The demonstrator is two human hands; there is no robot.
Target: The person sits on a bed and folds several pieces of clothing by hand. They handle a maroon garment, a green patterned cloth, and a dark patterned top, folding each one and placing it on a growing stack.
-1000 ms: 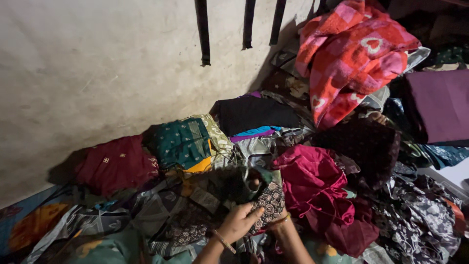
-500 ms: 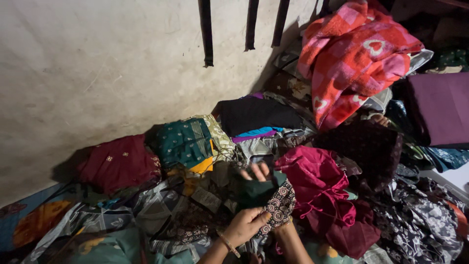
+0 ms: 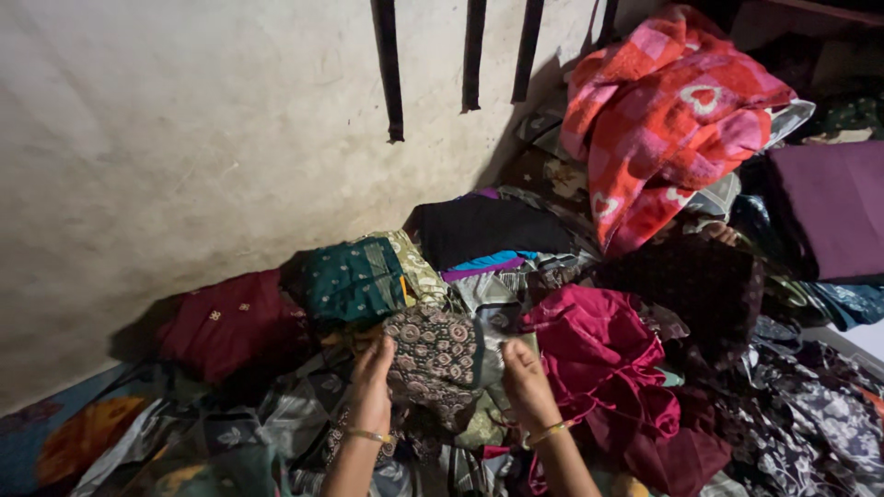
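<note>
Plain wall backing a floor heaped with clothes; both hands are working a patterned cloth at the heap's middle.

The left hand is closing on the cloth's left edge and the right hand is gripping its right edge, fingers curled, the piece spreading between them. Its long axis is running left to right, its top edge pointing toward the wall. Judged risk: the loose magenta garment just beside the right hand is likely to snag, and the teal cloth behind could slide down, since the pile is lying unstable.
</note>
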